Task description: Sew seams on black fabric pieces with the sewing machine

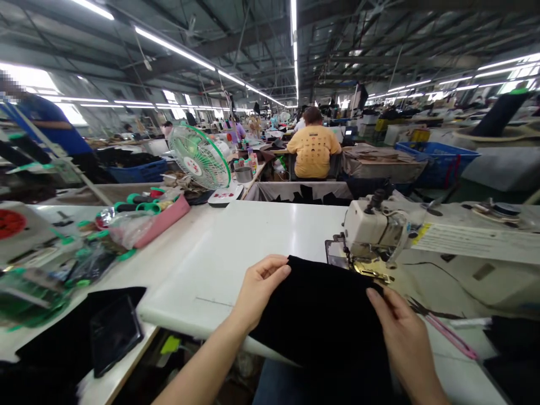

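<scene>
Head view: the left hand (257, 292) has its fingers pinched on the upper left edge of the black fabric (320, 315). The fabric lies on the white worktop (253, 242), just before the sewing machine (371, 230). The right hand (400, 332) rests on the fabric's right edge; I cannot tell whether its fingers grip.

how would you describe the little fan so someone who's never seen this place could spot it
Start at the long white table where the left hand pinches the black cloth. Follow its far edge left, to the pink tray. The fan stands just right of it on a white base: the only round upright thing there, with a green cage and red marks at its centre.
</scene>
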Demonstrator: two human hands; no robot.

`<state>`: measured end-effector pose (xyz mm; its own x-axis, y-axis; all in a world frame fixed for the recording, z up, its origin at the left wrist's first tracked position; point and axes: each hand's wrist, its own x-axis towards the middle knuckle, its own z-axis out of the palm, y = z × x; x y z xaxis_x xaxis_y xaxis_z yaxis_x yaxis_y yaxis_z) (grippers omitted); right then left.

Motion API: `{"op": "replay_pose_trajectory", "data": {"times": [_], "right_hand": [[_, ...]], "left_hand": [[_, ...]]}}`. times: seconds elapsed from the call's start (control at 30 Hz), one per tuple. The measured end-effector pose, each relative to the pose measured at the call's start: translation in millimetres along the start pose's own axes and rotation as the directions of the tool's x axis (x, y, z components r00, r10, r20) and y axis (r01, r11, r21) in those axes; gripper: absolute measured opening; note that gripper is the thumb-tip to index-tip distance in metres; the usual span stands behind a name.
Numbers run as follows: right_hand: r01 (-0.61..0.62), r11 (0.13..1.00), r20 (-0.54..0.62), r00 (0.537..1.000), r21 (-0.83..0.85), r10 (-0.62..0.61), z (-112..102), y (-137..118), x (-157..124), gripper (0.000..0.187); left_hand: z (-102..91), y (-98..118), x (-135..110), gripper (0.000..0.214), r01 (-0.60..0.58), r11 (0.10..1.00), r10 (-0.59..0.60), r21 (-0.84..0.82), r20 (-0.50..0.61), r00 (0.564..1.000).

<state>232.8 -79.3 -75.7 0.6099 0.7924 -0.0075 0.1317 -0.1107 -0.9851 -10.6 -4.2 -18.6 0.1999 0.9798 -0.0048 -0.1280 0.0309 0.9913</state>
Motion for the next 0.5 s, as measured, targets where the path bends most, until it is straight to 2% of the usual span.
{"op": "replay_pose_trajectory", "data": {"times": [0.13,0.3,0.43,0.5], "right_hand": [[0.0,1.0,-0.06,0.998,-0.017,-0.001,-13.9,4.4,-8.7,0.065],[-0.032,0.997,-0.071,0.997,0.076,0.038,-24.5,3.3,-10.9,0.061],[0.002,0.998,-0.13,0.991,0.059,0.005,-29.4,-1.0,-9.3,0.053],[0.019,0.998,-0.135,0.991,0.063,-0.011,-32.4,1.2,-7.6,0.049]], "left_hand": [[9.7,7.0,-6.0,0.021,-0.093,0.995,0.095,0.03,-0.102,0.99],[15.1,12.3,-7.9,0.022,0.023,0.999,-0.028,-0.036,-0.154,0.988],[15.8,17.4,-6.0,0.021,0.058,0.996,-0.046,0.068,-0.167,0.985],[16.2,19.1,-4.8,0.022,0.066,0.996,-0.057,0.058,-0.144,0.988]]}}
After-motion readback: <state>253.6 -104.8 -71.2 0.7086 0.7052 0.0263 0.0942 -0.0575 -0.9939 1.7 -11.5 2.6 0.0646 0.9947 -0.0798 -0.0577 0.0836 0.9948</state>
